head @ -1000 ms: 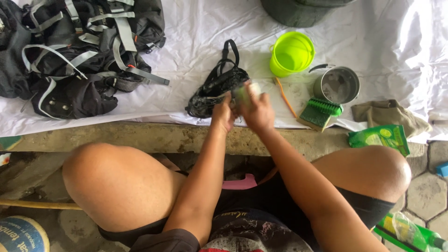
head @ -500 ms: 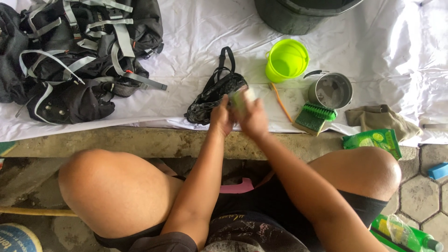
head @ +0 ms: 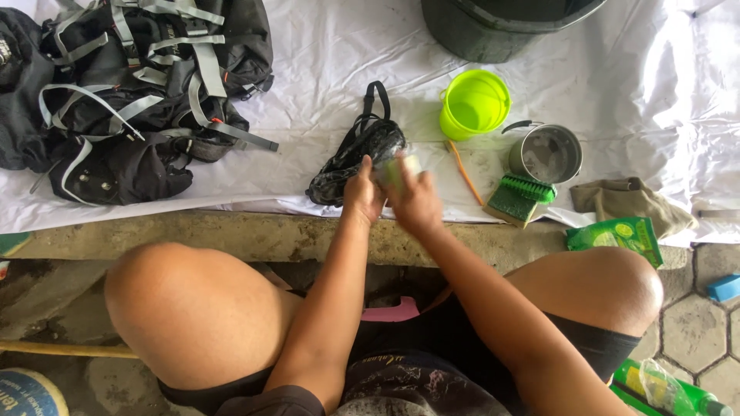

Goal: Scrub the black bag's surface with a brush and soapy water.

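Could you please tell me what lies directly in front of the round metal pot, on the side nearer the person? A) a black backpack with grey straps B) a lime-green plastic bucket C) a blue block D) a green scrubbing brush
D: the green scrubbing brush lies on the white sheet right below the round metal pot, on the person's side, while the lime-green plastic bucket stands farther away.

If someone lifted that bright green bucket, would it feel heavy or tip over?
The green bucket looks like thin plastic and seems empty, so probably light. Its wide mouth and upright stance suggest it stands steady, though a sideways push might slide it on the white sheet.
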